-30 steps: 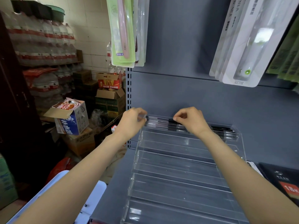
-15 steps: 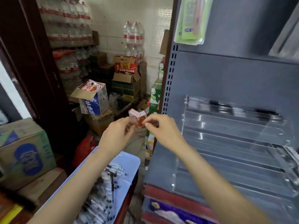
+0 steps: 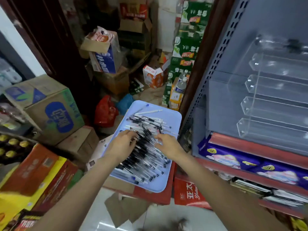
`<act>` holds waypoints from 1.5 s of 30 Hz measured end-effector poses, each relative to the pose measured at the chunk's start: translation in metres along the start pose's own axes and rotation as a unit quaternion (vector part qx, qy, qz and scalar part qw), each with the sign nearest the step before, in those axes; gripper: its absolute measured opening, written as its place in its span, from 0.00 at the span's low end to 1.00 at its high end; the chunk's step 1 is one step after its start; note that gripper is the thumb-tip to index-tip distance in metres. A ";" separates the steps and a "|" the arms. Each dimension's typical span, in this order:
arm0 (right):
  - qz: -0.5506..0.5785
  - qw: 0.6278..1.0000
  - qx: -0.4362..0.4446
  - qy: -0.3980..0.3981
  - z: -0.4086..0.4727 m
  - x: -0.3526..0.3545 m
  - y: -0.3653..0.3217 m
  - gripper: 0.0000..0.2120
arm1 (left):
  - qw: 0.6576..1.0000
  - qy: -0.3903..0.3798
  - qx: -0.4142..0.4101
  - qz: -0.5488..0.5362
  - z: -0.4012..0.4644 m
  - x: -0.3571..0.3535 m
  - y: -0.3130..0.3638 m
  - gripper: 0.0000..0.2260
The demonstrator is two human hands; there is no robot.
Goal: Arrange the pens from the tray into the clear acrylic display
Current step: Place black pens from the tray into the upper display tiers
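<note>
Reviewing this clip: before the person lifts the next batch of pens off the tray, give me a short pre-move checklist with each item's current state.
1. Black-capped clear pens remain on the light blue plastic tray: ok.
2. Left hand over the pile: ok.
3. Right hand over the pile: ok.
4. Pens actually gripped: cannot tell, fingers blurred.
5. Clear acrylic tiered display has free lower rows: ok.
6. Tray seated steadily on the red cartons: cannot tell.

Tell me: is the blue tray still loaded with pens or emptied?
Loaded. The tray holds a dense pile of pens, with both hands over it.
</note>
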State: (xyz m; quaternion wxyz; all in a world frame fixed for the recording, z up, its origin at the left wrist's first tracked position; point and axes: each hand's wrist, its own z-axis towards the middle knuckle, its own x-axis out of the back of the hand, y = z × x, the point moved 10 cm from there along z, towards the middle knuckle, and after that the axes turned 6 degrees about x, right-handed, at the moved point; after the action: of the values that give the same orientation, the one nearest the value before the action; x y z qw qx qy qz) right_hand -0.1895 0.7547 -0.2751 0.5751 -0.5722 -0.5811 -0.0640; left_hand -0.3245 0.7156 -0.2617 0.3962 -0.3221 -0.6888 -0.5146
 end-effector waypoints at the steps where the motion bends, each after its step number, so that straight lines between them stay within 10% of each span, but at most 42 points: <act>1: -0.012 1.000 -0.016 -0.004 0.001 -0.008 0.005 0.19 | 1.000 -0.018 -0.005 0.015 -0.001 -0.010 -0.005 0.17; 21: -0.118 0.992 -0.036 -0.018 0.011 -0.031 0.012 0.07 | 0.992 -0.075 -0.028 0.093 -0.001 -0.050 -0.022 0.23; 27: 0.039 0.996 -0.069 0.029 -0.003 -0.013 0.015 0.13 | 0.994 0.010 0.016 -0.109 0.001 -0.020 -0.020 0.19; 32: 0.202 0.975 -0.046 0.077 -0.022 0.021 0.004 0.07 | 0.927 0.069 0.136 -0.344 0.004 0.016 -0.006 0.19; 37: 0.211 0.967 0.011 0.142 -0.036 0.076 -0.017 0.07 | 0.885 -0.054 0.053 -0.459 0.022 0.029 0.079 0.12; 45: 0.104 0.936 0.071 0.330 -0.094 0.249 0.003 0.07 | 0.939 -0.030 -0.139 -0.313 0.054 0.091 0.223 0.13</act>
State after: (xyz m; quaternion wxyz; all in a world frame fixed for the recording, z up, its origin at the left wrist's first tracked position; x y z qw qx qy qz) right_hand -0.0521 0.8337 -0.0613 0.7770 -0.5338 -0.2989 -0.1480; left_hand -0.1898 0.8291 -0.0896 0.1454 -0.1579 -0.6881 -0.6932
